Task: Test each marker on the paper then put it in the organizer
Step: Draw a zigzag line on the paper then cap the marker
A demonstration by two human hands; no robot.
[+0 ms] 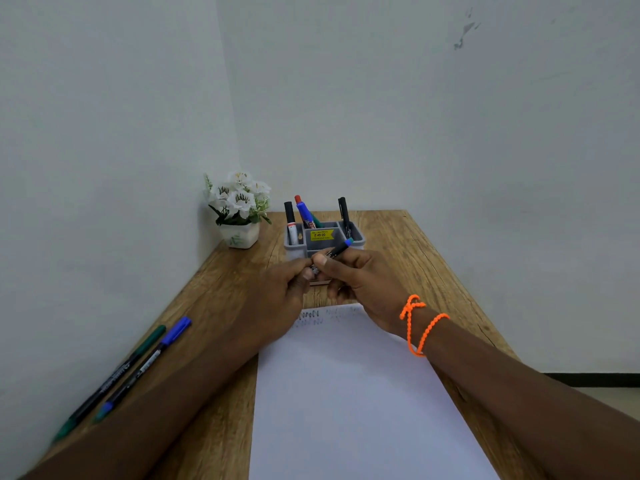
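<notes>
Both hands meet above the far edge of the paper (346,393), just in front of the grey organizer (358,241) on the wooden table (398,237). The right hand (360,282) has its thumb and fingers curled round a dark marker (334,253) whose blue-green end points up toward the organizer; the left hand (277,292) pinches the marker's near end, where any cap is hidden by the fingers. Scribbles (311,315) mark the paper's far edge. Several markers already stand in the organizer (290,216). A green marker (114,375) and a blue marker (145,362) lie side by side on the table at left, untested by appearance. Risks, as judged: a sudden cap release could jerk the hands into the organizer and tip it; an uncapped tip could smear the fingers.
</notes>
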